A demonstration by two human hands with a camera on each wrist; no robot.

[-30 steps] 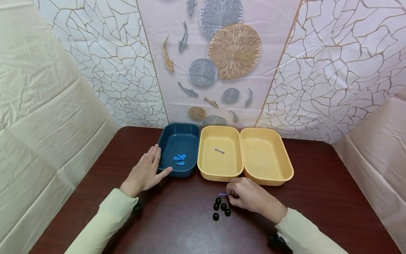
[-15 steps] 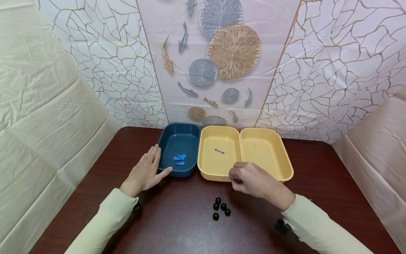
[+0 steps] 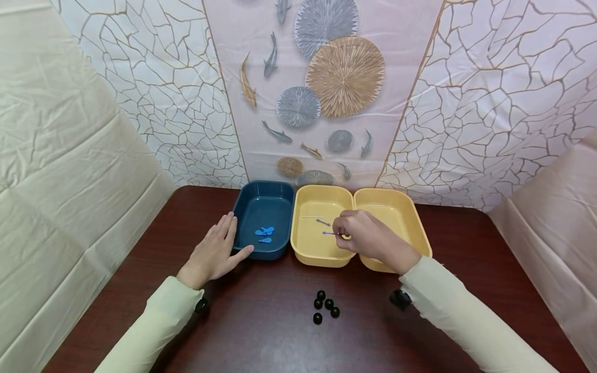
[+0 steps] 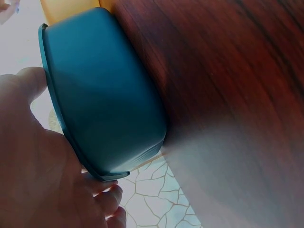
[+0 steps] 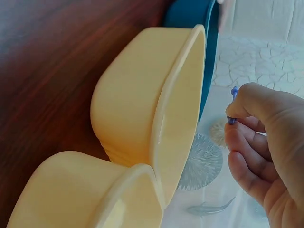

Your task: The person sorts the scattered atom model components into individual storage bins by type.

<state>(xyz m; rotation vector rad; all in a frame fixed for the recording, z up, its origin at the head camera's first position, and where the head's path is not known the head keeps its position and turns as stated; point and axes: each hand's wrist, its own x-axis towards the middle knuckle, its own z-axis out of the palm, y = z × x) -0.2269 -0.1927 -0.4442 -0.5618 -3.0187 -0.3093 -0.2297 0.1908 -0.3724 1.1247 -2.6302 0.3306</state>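
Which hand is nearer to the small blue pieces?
The left hand: it touches the dark blue tray holding the small blue pieces. The right hand, pinching a purple stick, is above the yellow trays.

Head view, centre: right hand [image 3: 366, 234] hides one end of purple stick [image 3: 328, 233]; pale sliver [image 3: 312, 216] (material unclear) in middle tray [image 3: 322, 259] too thin to identify. Right-wrist view, lower left: right tray [image 5: 61, 190] cropped by bottom edge.
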